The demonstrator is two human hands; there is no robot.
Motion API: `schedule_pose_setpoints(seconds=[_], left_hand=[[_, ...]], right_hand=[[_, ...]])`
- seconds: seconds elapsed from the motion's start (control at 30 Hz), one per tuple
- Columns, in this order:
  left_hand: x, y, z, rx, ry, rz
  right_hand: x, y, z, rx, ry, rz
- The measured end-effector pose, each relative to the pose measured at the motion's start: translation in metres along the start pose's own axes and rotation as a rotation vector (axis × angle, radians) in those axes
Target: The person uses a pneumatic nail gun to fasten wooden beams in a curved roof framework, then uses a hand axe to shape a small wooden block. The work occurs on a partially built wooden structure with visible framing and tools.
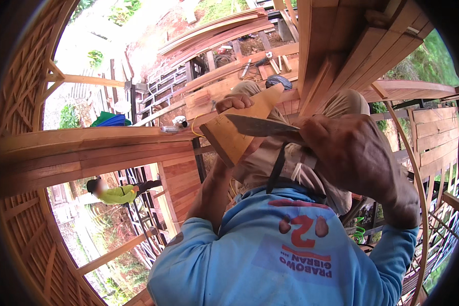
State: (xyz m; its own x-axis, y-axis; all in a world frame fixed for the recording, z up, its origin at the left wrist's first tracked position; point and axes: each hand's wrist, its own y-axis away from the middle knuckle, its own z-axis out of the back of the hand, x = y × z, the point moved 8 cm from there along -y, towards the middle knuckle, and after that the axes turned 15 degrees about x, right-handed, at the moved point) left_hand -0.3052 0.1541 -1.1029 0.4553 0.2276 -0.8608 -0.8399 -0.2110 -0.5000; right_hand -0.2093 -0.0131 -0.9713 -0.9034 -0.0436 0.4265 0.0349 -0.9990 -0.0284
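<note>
A tapered piece of pale brown wood [265, 104] is held up over my lap, its wide, thick end toward the lower left and its narrow end pointing to the upper right. My left hand [235, 102] is closed around it, fingers curling over the far edge while the palm is hidden beneath. In front of my right knee, my right hand [349, 148] grips a knife, with the handle covered by my fingers. The broad grey knife blade [257, 126] lies across the near face of the wood, its tip close to the wide end.
A long wooden beam [97, 148] runs leftward beside me. Stacked boards [217, 35] lie ahead, with loose tools and wood strips near them. Tall timbers [359, 66] rise at the right. Below on the left, a person in a yellow-green shirt [118, 195] stands beside metal framing.
</note>
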Motion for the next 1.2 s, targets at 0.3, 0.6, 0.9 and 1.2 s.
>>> schedule_pose_setpoints(seconds=[0.3,0.6,0.9,1.2], left_hand=[[0.001,-0.001,-0.003,0.057,-0.238,0.063],[-0.004,-0.004,-0.004,0.101,-0.317,0.092],[-0.010,-0.006,0.001,0.116,-0.194,0.051],[-0.010,-0.010,-0.001,0.054,-0.116,0.100]], right_hand=[[-0.032,0.007,-0.043,0.200,-0.305,-0.195],[-0.087,0.002,-0.153,0.146,-1.567,-0.159],[-0.051,-0.003,-0.149,0.322,-1.902,-0.006],[-0.032,-0.002,-0.130,0.225,-1.826,-0.007]])
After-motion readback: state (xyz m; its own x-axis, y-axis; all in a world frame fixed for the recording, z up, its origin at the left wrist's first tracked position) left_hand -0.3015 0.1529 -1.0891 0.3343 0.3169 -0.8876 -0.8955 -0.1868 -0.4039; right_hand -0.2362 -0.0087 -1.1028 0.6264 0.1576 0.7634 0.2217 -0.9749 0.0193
